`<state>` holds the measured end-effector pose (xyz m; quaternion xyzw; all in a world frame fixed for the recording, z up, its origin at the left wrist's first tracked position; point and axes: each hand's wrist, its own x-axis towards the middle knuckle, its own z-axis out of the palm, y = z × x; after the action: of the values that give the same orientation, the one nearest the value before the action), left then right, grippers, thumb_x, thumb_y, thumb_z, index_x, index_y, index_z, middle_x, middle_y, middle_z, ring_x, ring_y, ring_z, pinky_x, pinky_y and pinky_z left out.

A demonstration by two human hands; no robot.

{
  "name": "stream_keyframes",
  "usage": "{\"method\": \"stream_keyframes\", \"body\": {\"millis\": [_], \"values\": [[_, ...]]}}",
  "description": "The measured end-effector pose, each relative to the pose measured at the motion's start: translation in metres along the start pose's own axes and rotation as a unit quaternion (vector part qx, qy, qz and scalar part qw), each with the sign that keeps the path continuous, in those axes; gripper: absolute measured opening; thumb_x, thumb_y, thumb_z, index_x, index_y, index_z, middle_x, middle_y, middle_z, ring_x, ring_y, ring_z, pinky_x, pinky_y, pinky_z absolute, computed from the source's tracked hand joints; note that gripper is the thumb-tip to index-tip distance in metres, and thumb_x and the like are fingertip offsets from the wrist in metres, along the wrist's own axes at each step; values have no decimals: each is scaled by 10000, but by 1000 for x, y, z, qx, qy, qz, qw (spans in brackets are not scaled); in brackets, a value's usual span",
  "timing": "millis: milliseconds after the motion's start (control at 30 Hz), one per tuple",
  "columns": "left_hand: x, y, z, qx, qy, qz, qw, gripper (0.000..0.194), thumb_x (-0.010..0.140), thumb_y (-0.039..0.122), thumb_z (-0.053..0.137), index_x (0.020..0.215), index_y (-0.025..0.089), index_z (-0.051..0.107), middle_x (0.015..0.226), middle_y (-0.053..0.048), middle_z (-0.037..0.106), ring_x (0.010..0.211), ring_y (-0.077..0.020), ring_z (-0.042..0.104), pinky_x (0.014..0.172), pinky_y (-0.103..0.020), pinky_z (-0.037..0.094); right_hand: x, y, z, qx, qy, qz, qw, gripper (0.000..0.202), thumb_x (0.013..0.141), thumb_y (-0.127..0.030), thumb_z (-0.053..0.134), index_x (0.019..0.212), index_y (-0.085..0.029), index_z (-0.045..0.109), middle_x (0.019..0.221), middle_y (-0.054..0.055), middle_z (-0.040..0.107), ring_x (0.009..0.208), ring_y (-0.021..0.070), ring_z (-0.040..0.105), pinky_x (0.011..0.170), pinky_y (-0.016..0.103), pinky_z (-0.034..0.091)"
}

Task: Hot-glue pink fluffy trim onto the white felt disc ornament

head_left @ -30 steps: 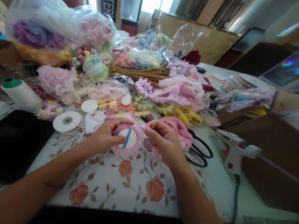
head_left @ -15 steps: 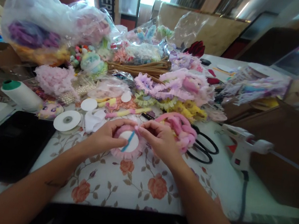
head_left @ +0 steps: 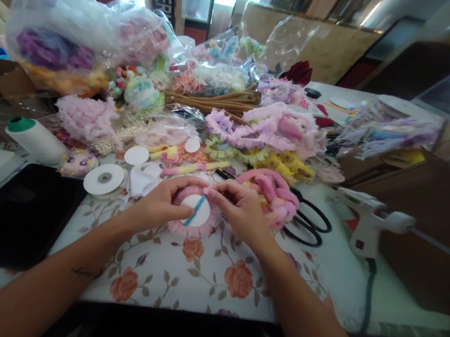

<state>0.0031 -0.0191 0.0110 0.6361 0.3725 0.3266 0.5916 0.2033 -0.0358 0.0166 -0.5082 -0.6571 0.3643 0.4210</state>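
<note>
Between my hands, just above the flowered tablecloth, is a pink ruffled rosette point(head_left: 182, 228) with a white disc point(head_left: 201, 218) at its centre. A blue strip point(head_left: 194, 211) lies slantwise across the disc. My left hand point(head_left: 165, 199) grips the rosette from the left, thumb on the disc and fingers behind the ruffle. At the upper right of the ruffle, my right hand point(head_left: 241, 204) pinches its edge with thumb and fingertips. A thick pink braided piece point(head_left: 275, 197) lies just beyond my right hand.
Black-handled scissors point(head_left: 311, 224) and a white glue gun point(head_left: 361, 222) lie to the right, by a cardboard box point(head_left: 419, 233). On the left are a ribbon spool point(head_left: 103, 179), a thread cone point(head_left: 36, 139) and a black tablet-like slab point(head_left: 24, 214). Trimmings and plastic bags point(head_left: 64, 3) pile up behind.
The whole view has shifted slightly. Both hands keep their hold on the rosette, with only tiny finger movement.
</note>
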Motion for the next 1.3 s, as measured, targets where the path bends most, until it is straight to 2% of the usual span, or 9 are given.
{"method": "stream_keyframes", "body": {"millis": [467, 1033, 1300], "values": [[0, -1, -3, 0, -3, -6, 1000, 547, 684, 145, 712, 1216, 248, 645, 1079, -49, 683, 864, -180, 639, 696, -250, 516, 1, 8, -1, 31, -21, -29, 999, 207, 847, -382, 668, 791, -187, 705, 775, 28, 676, 692, 150, 570, 619, 283, 428], [0, -1, -1, -11, -7, -16, 1000, 564, 669, 151, 709, 1222, 222, 625, 947, -34, 666, 736, -135, 585, 632, -234, 471, 3, 6, -6, 27, -37, -34, 998, 162, 806, -342, 714, 754, -191, 740, 741, 23, 670, 662, 142, 568, 582, 281, 409], [-2, 2, 0, 15, -15, -26, 999, 578, 666, 135, 692, 1233, 216, 610, 944, -23, 645, 737, -120, 557, 632, -226, 448, 3, 2, -7, 32, -47, 6, 998, 164, 782, -327, 721, 733, -172, 746, 668, 9, 645, 580, 112, 518, 516, 257, 367]]}}
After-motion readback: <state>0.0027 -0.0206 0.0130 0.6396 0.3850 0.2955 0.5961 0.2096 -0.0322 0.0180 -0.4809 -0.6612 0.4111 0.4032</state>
